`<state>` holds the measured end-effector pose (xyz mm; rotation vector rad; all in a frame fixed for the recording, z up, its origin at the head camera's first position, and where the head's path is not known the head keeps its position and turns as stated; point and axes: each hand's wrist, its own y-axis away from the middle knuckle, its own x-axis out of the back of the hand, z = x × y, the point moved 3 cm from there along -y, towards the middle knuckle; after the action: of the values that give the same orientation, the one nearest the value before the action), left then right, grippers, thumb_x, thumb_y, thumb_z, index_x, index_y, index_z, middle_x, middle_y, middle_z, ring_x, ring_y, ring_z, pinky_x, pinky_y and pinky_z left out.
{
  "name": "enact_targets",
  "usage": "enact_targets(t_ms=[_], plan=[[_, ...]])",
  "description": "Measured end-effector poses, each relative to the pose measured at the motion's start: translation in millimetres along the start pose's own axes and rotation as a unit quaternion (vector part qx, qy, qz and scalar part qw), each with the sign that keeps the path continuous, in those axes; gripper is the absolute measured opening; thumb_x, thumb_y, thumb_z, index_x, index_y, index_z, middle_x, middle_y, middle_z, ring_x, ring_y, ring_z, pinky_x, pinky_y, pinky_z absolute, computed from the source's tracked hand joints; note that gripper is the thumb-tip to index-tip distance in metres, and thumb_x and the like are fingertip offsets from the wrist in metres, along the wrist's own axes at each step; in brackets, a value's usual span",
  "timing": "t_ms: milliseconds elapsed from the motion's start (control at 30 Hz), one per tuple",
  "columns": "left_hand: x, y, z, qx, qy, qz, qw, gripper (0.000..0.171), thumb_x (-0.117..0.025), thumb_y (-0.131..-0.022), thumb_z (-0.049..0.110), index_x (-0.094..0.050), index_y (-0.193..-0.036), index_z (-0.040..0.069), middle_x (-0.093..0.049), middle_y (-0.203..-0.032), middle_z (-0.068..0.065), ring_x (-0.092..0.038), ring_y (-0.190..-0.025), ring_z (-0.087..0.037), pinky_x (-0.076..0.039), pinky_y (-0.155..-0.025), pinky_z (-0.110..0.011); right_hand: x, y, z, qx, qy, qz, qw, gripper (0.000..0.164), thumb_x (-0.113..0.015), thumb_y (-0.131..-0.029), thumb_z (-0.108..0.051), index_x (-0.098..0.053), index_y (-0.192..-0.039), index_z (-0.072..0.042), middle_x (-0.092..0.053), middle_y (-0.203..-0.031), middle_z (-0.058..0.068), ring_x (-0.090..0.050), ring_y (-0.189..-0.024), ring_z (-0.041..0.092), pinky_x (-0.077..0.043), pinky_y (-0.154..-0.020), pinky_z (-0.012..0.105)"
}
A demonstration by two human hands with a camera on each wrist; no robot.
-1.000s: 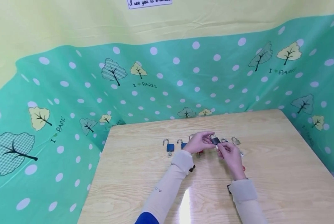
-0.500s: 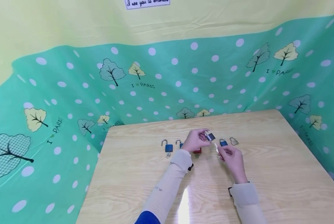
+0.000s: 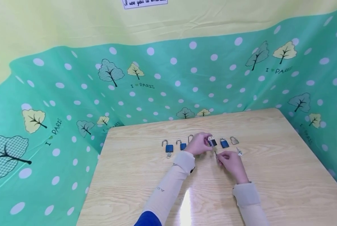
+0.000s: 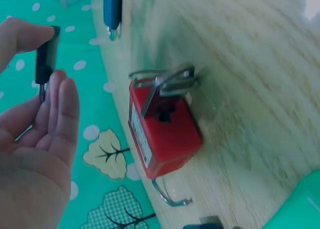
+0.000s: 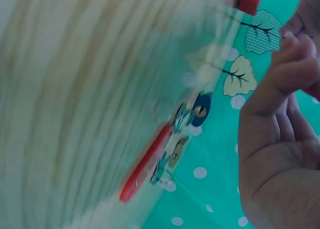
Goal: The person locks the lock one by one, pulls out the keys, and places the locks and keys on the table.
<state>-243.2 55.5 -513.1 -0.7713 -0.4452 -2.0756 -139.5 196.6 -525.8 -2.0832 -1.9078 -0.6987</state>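
Observation:
My left hand (image 3: pixel 198 144) pinches a black padlock (image 3: pixel 212 142) with a closed silver shackle, just above the table. In the left wrist view, the thumb and fingers grip this padlock (image 4: pixel 46 61) at its two ends. My right hand (image 3: pixel 231 161) pinches a small key (image 3: pixel 216 153) close below the padlock, apart from it. The right wrist view does not show the key clearly. Next to my left hand is a red padlock (image 4: pixel 165 134) with its shackle open and keys (image 4: pixel 170 84) in its keyhole; the head view mostly hides it.
Two blue padlocks, one at the far left (image 3: pixel 169 148) and one beside it (image 3: pixel 183 146), have open shackles. On the right are a closed blue padlock (image 3: pixel 224 143), a closed brass-grey padlock (image 3: pixel 234 140) and loose keys (image 3: pixel 239 153). A red elongated piece (image 5: pixel 147 161) lies by keys.
My right hand has drawn the key away from the black padlock and moved lower. My left hand, with the padlock, shifted left and up, then came down slightly.

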Motion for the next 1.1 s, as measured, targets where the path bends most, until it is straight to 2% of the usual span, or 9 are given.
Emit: enact_targets(t_ms=[167, 300, 467, 633, 800, 967, 1033, 1100], plan=[[-10.4, -0.8, -4.1, 0.024, -0.076, -0.015, 0.9967, 0.070, -0.080, -0.069, 0.019, -0.050, -0.132, 0.015, -0.053, -0.088, 0.008, -0.052, -0.068, -0.003, -0.045, -0.060, -0.015, -5, 1, -1, -0.024, 0.068, -0.011, 0.997, 0.018, -0.059, -0.089, -0.017, -0.068, -0.081, -0.003, -0.064, -0.065, 0.005, -0.057, -0.055, 0.017, -0.042, -0.055, 0.028], [-17.2, 0.8, -6.4, 0.036, -0.124, -0.018, 0.9914, 0.068, -0.081, -0.068, 0.021, -0.052, -0.130, 0.017, -0.058, -0.100, 0.005, -0.053, -0.069, -0.004, -0.047, -0.066, -0.016, -9, 2, -3, -0.040, 0.124, -0.007, 0.991, 0.020, -0.060, -0.087, -0.022, -0.066, -0.075, -0.008, -0.061, -0.062, 0.002, -0.052, -0.053, 0.015, -0.037, -0.050, 0.030], [-20.2, 3.6, -3.1, 0.016, -0.182, -0.011, 0.9831, 0.065, -0.080, -0.068, 0.021, -0.054, -0.128, 0.015, -0.059, -0.110, 0.000, -0.057, -0.086, -0.008, -0.049, -0.078, -0.020, -14, 2, -3, -0.029, 0.173, 0.001, 0.984, 0.020, -0.062, -0.085, -0.022, -0.064, -0.070, -0.009, -0.059, -0.059, -0.001, -0.051, -0.054, 0.016, -0.037, -0.048, 0.031], [-22.9, 4.3, -0.6, -0.005, -0.258, -0.014, 0.9661, 0.062, -0.078, -0.072, 0.024, -0.053, -0.129, 0.014, -0.060, -0.111, -0.002, -0.058, -0.094, -0.012, -0.048, -0.084, -0.023, -18, 2, -4, -0.021, 0.210, -0.004, 0.977, 0.019, -0.063, -0.085, -0.022, -0.064, -0.073, -0.007, -0.059, -0.063, 0.002, -0.052, -0.055, 0.017, -0.041, -0.049, 0.031], [-25.0, 1.5, -1.4, -0.005, -0.294, -0.012, 0.9558, 0.061, -0.078, -0.073, 0.029, -0.054, -0.127, 0.017, -0.059, -0.112, -0.002, -0.056, -0.098, -0.013, -0.047, -0.086, -0.025, -18, 0, -6, -0.022, 0.236, -0.001, 0.971, 0.019, -0.064, -0.085, -0.021, -0.062, -0.070, -0.009, -0.057, -0.063, 0.002, -0.050, -0.054, 0.017, -0.039, -0.046, 0.030], [-26.7, -2.3, -2.2, -0.006, -0.332, -0.015, 0.9430, 0.060, -0.075, -0.074, 0.038, -0.054, -0.127, 0.019, -0.055, -0.118, 0.002, -0.049, -0.108, -0.015, -0.037, -0.098, -0.028, -17, -1, -7, -0.020, 0.256, 0.009, 0.966, 0.021, -0.067, -0.082, -0.022, -0.061, -0.066, -0.011, -0.055, -0.061, 0.002, -0.049, -0.053, 0.018, -0.037, -0.044, 0.031], [-27.1, -3.1, -2.5, -0.005, -0.337, -0.018, 0.9413, 0.059, -0.074, -0.074, 0.041, -0.055, -0.126, 0.020, -0.054, -0.119, 0.003, -0.046, -0.109, -0.015, -0.034, -0.100, -0.030, -16, -2, -7, -0.020, 0.254, 0.015, 0.967, 0.021, -0.069, -0.081, -0.022, -0.060, -0.064, -0.012, -0.055, -0.061, 0.001, -0.049, -0.052, 0.018, -0.036, -0.044, 0.031], [-27.5, -4.0, -3.6, -0.001, -0.332, -0.018, 0.9430, 0.058, -0.074, -0.074, 0.042, -0.056, -0.125, 0.020, -0.054, -0.120, 0.003, -0.045, -0.108, -0.015, -0.033, -0.099, -0.030, -16, -2, -6, -0.022, 0.246, 0.022, 0.969, 0.021, -0.070, -0.080, -0.022, -0.060, -0.064, -0.012, -0.056, -0.060, 0.001, -0.049, -0.052, 0.018, -0.035, -0.044, 0.030]])
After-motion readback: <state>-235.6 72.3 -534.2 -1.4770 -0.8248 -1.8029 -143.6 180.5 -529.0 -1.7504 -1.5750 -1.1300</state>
